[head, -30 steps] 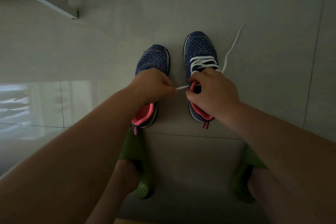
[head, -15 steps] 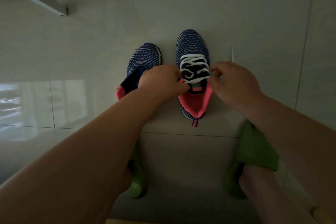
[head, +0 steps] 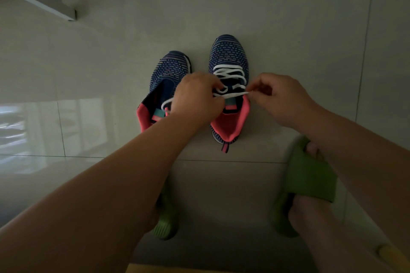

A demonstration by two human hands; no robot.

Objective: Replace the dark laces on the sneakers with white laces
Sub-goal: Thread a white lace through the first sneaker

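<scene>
Right shoe nearly laced, left shoe yet to do.

White lace (head: 229, 76) crossed through most eyelets of right shoe (head: 229, 55), down on the floor (head: 288, 17). Left hand (head: 196, 99) curled tight round one end at the tongue; right hand (head: 281, 99) pinching the other end, pulled taut across the top. Looks like tightening before the knot, so about halfway overall. Left shoe (head: 170, 68) beside it, no lacing visible, just a loose white loop by the left wrist, from which lace hard to say. No dark laces anywhere in view. Left shoe's eyelets half hidden behind the hand; dim light, fingertips hard to read. Green slippers (head: 310, 175) on the feet below.
</scene>
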